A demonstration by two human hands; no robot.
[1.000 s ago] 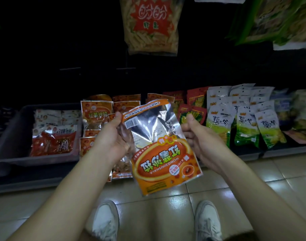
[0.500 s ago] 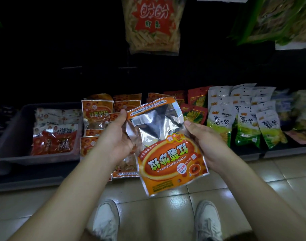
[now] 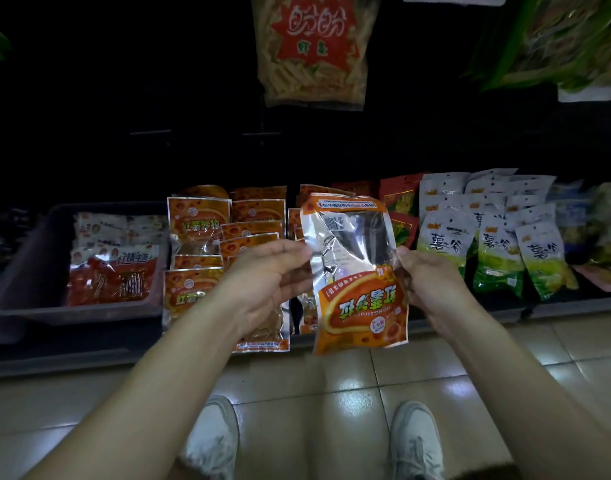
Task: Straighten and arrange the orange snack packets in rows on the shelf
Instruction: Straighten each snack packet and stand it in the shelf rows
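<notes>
Support: low dark shelf (image 3: 72, 351) above tiled floor (image 3: 332, 393)
Left: grey tray (image 3: 30, 271) holding red-and-white packets (image 3: 113, 271)
Middle: orange snack packets (image 3: 198, 223), overlapping, uneven
Right: red packets (image 3: 399, 195), then white-green packets (image 3: 442, 237)

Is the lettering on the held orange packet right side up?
No, the orange packet between the left hand and right hand shows upside-down lettering.

Centre: packet (image 3: 356, 271) between left hand (image 3: 262, 285) and right hand (image 3: 432, 289), before shelf (image 3: 89, 355). On shelf: bin (image 3: 30, 268) left, stacked packets (image 3: 200, 226) middle, pouches (image 3: 498, 251) right.
</notes>
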